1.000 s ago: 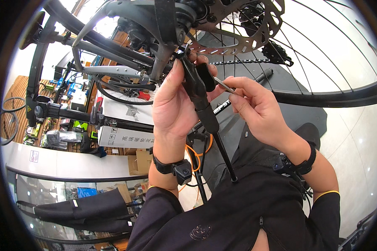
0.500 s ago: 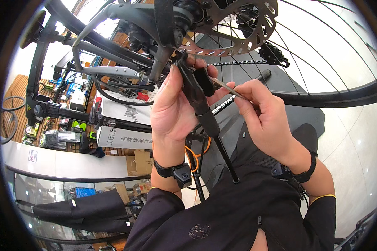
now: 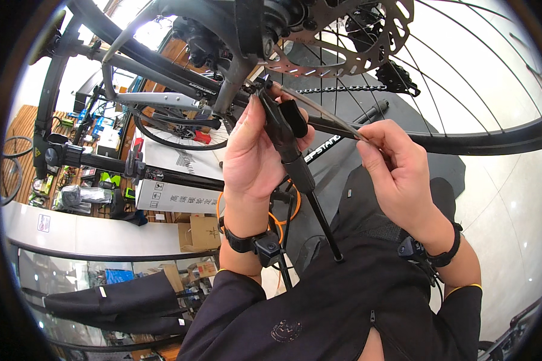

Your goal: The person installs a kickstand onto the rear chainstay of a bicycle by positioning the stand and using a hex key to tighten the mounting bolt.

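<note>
My left hand (image 3: 252,159) is closed around the upper bracket of a black bicycle kickstand (image 3: 297,171), thumb on its near side and fingertips behind. The kickstand's thin leg slants down toward my lap. My right hand (image 3: 397,177) pinches a slim metal hex key (image 3: 326,114) between thumb and forefinger. The key's far end reaches the top of the bracket, beside my left fingertips; whether it sits in a bolt cannot be made out. Directly above the bracket is the grey bicycle frame (image 3: 230,84), with a slotted disc brake rotor (image 3: 319,63) to its right.
A spoked wheel (image 3: 494,142) spans the upper right, with a derailleur (image 3: 397,79) and chain inside it. Repair stand arms (image 3: 96,162) run along the left. White cartons (image 3: 177,195), a cardboard box (image 3: 200,233) and a glass cabinet (image 3: 72,271) stand at the lower left.
My right hand has moved slightly right and down, and the hex key's far end has shifted up to the bracket's top. My left hand still grips the kickstand.
</note>
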Demonstrator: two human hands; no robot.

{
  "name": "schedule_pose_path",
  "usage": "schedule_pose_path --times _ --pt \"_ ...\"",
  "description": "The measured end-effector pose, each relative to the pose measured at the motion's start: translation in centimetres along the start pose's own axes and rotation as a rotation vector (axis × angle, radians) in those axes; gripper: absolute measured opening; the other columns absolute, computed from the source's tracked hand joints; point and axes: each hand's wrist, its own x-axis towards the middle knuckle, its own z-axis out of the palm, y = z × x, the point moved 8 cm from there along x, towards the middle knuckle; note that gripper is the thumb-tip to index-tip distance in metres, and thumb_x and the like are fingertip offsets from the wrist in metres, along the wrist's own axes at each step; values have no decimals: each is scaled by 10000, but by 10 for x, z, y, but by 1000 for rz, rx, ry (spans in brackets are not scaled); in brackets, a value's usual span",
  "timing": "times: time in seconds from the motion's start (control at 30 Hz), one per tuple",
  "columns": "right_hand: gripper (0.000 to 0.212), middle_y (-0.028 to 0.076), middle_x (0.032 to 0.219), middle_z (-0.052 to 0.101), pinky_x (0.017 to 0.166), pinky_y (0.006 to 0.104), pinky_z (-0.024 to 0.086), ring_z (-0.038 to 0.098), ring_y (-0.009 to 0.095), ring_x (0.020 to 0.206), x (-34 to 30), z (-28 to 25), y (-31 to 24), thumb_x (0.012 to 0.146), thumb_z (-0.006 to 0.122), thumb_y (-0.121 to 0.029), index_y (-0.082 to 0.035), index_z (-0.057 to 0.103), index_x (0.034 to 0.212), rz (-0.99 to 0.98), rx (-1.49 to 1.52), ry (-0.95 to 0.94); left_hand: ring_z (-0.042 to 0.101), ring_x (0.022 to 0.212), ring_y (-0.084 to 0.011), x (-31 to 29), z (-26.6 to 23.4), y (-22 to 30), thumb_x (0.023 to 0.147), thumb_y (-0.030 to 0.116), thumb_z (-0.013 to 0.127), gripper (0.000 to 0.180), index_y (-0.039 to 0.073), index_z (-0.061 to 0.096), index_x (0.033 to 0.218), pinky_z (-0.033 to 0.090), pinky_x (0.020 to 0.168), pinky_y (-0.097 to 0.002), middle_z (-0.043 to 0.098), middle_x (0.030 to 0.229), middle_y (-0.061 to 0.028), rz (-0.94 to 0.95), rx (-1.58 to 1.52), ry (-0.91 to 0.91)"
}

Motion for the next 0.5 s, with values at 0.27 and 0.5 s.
schedule_pose_path --times 0.27,0.5 --pt "77 55 673 531 500 230 365 426 75 552 6 -4 -7 885 589 20 28 598 961 16 -88 -15 646 955 -237 2 -5 0 1028 281 424 327 57 526 1245 559 831 -462 613 1140 -104 42 67 94" --pt "78 112 731 595 530 270 429 536 164 567 3 -8 -31 864 598 25 36 606 941 34 -185 18 648 950 -225 0 -5 2 1027 270 430 333 43 518 1253 562 825 -458 626 1108 -92 65 98 84"
